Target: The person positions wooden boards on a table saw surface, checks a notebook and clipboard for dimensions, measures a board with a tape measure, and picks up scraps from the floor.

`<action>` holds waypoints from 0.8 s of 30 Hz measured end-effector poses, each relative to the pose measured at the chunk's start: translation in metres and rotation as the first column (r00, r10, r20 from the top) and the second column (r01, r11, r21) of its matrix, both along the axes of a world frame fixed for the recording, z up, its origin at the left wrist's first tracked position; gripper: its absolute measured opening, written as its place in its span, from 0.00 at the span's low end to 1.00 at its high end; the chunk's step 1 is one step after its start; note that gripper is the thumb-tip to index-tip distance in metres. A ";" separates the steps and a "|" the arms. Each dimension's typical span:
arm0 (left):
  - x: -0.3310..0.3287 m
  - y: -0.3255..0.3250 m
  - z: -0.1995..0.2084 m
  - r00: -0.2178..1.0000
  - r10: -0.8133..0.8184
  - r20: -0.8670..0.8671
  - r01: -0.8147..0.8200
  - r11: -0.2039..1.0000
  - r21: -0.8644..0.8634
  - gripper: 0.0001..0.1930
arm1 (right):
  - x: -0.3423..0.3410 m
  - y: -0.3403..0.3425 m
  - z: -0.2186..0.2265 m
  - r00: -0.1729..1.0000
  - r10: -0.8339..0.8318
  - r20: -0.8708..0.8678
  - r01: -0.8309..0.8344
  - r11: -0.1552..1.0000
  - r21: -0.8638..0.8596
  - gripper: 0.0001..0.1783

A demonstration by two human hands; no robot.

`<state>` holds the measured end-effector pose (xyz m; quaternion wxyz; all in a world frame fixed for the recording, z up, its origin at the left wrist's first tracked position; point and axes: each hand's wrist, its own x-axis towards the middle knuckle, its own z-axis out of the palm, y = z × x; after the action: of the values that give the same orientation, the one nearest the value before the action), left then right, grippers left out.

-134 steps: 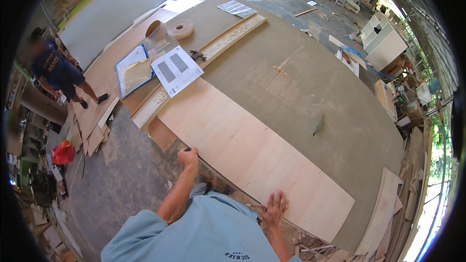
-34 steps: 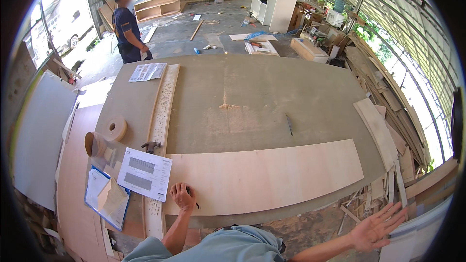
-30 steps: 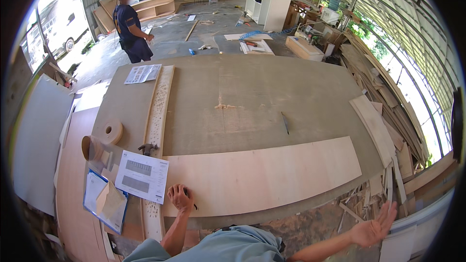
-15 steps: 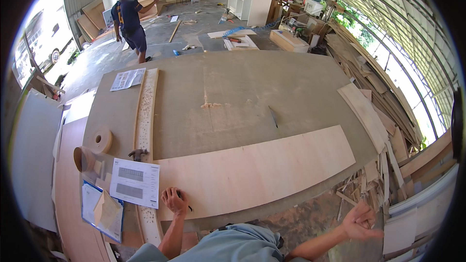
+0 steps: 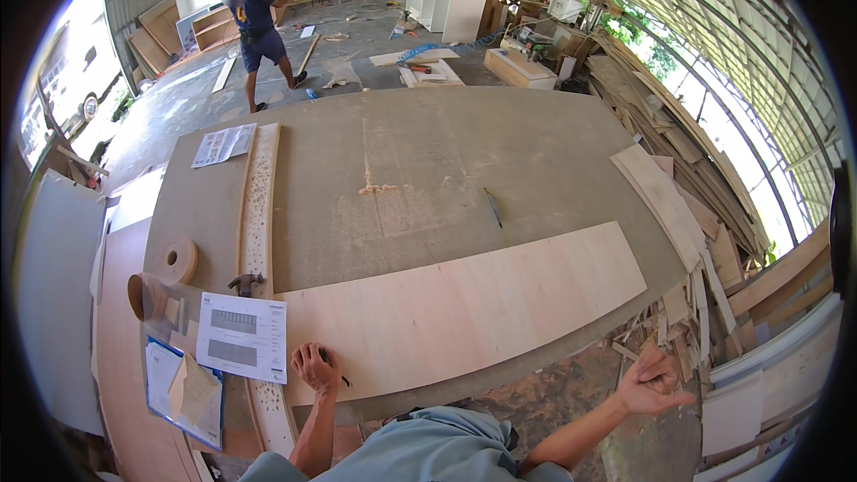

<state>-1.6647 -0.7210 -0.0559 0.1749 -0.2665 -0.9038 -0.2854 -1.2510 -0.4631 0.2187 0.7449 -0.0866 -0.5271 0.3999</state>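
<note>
A long pale plywood strip [image 5: 473,308] lies across the near part of the large grey-brown work board [image 5: 393,161]. On its left end rests my left hand [image 5: 315,368], fingers curled round a small black object [image 5: 345,382] that mostly hides under them; its kind cannot be made out. My right hand [image 5: 656,382] hangs in the air off the near right edge, apart from the strip. Its fingers are curled in with the thumb stuck out, and nothing shows in them. Beside my left hand lie a printed drawing sheet [image 5: 241,336] and a hammer [image 5: 245,284].
A speckled narrow board [image 5: 259,205] runs along the left side. Near it are a roll of edging tape [image 5: 177,257], a blue clipboard [image 5: 183,393] and a paper sheet [image 5: 223,145]. Scrap wood [image 5: 678,161] is heaped at right. A co-worker [image 5: 257,22] walks beyond the board.
The co-worker has stepped to the right with legs apart. My view has shifted slightly, while my left hand stays on the strip and my right hand keeps its curled pose.
</note>
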 end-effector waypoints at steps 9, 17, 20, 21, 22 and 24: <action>0.001 0.000 0.002 1.000 -0.007 0.012 0.007 1.000 0.004 0.05 | -0.008 -0.007 0.006 0.997 0.077 0.005 -0.077 0.997 0.029 0.45; 0.001 -0.001 0.005 0.999 -0.022 0.037 0.022 1.000 -0.002 0.05 | -0.023 0.002 -0.007 0.994 0.109 0.022 -0.109 0.994 -0.011 0.47; 0.001 -0.002 0.005 1.000 -0.021 0.024 0.021 1.000 0.006 0.06 | -0.027 0.010 -0.018 0.993 0.118 0.015 -0.116 0.989 -0.096 0.47; 0.001 -0.002 0.004 1.000 -0.022 0.021 0.022 1.000 0.007 0.06 | -0.031 0.011 -0.020 0.992 0.120 0.040 -0.114 0.985 -0.133 0.46; 0.001 -0.002 0.002 1.000 -0.024 0.019 0.024 1.000 0.008 0.06 | -0.035 0.011 -0.023 0.990 0.123 0.065 -0.111 0.979 -0.170 0.46; 0.001 -0.002 0.002 0.999 -0.026 0.024 0.026 1.000 0.007 0.06 | -0.039 0.014 -0.036 0.986 0.111 0.121 -0.079 0.967 -0.242 0.44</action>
<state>-1.6633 -0.7231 -0.0541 0.1609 -0.2742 -0.9014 -0.2939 -1.2899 -0.4490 0.1831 0.6723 -0.1758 -0.5280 0.4882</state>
